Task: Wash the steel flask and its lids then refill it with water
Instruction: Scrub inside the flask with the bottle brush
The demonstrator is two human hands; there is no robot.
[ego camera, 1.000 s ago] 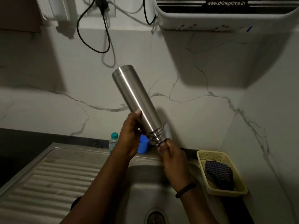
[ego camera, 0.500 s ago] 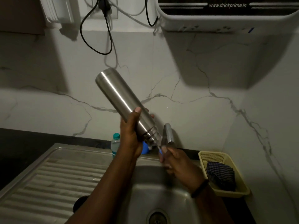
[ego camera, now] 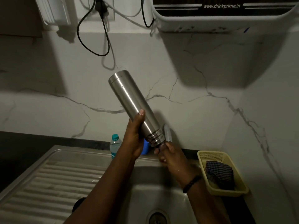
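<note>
Steel flask upended over the sink, mouth down by the tap

My left hand [ego camera: 135, 139] wraps the steel flask [ego camera: 134, 107] low on its body, just above the threaded neck, base tipped toward 11 o'clock. My right hand [ego camera: 168, 155] sits right under the open mouth, at the tap [ego camera: 167, 135]; whether it is grasping anything I cannot tell. Lidless and upended, the flask should feel light. It is rigid, smooth and probably slippery when wet, so I'd grasp mid-body, not the threads, above the sink [ego camera: 178, 201].
</note>
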